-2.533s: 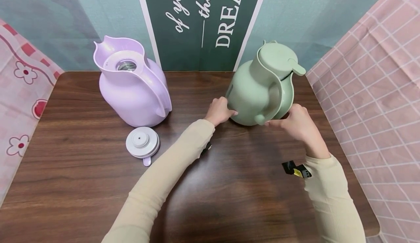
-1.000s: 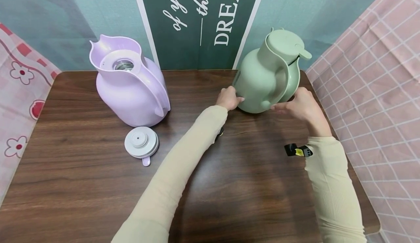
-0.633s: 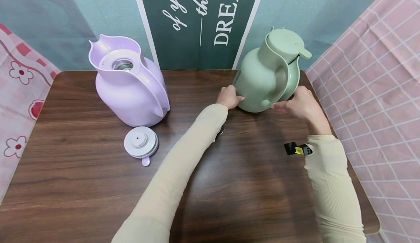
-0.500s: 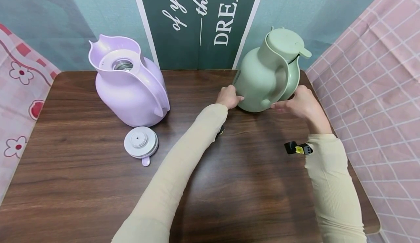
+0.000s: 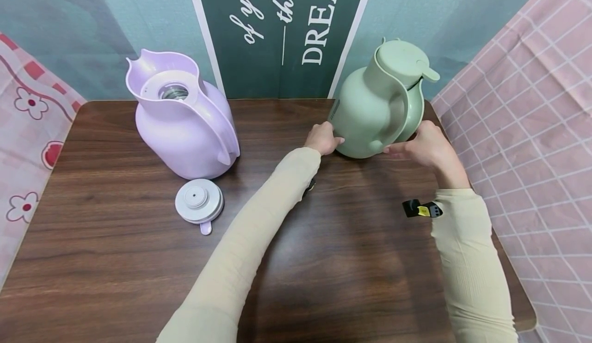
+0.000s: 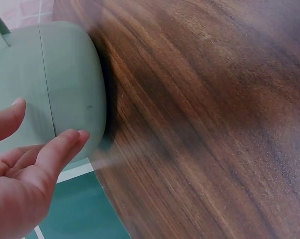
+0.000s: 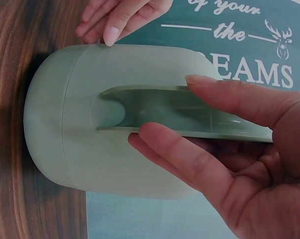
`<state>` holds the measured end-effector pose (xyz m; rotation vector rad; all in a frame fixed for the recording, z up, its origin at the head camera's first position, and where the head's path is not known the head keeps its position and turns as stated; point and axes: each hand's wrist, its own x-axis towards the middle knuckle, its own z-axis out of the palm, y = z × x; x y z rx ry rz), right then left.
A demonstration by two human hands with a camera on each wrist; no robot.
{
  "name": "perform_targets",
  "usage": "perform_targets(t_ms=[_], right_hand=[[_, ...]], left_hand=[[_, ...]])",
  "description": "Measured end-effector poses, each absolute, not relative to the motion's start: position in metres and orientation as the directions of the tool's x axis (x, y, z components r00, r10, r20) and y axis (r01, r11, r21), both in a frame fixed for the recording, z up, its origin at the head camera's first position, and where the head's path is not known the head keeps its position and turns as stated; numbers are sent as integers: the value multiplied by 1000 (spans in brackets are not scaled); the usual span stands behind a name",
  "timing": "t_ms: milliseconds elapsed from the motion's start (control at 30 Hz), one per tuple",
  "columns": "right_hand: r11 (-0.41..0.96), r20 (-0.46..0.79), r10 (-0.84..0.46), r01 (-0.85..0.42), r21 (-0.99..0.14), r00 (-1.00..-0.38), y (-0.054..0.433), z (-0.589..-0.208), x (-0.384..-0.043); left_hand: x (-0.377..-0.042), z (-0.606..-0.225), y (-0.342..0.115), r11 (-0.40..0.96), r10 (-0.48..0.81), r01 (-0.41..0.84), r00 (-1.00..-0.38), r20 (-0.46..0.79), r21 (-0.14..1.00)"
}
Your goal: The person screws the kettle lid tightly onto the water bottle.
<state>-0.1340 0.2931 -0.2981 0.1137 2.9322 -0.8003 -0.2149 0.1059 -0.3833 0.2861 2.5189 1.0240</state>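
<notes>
A sage-green thermos jug [image 5: 363, 111] stands upright at the back right of the table, its lid on. My left hand [image 5: 321, 138] touches the lower left side of the jug, fingers nearly straight and thumb apart from them in the left wrist view. At the handle [image 7: 159, 108], my right hand [image 7: 229, 144] has its thumb along one edge and fingertips along the other, pinching it lightly. A lilac thermos jug [image 5: 189, 122] stands at the back left, its neck uncovered and the inner liner showing. In front of it lies a round white stopper lid [image 5: 199, 199] with a lilac tab.
The dark wooden table [image 5: 324, 276] meets a teal backdrop with white lettering [image 5: 287, 19] behind the jugs. A pink checked cloth [image 5: 532, 127] hangs along the right edge, close to my right hand. Patterned pink cloth [image 5: 32, 127] borders the left.
Both hands and the green jug have shifted back and right from their earliest position. Over the last half second, its handle has swung very slightly right; the lilac jug and stopper lid stay put.
</notes>
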Motion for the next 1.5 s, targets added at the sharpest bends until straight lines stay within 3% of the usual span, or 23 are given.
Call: perform_targets(t_ms=[967,1500], right_hand=[[863,-43,7,28,-505,-999,291,-311,-123],[865,-2,42,37,-501,-999,288,-319,-118]], left_hand=[[-195,-390,89,738,448,175,-850,-279,651],[-176,-396,67,767,433,158,-843,-320,622]])
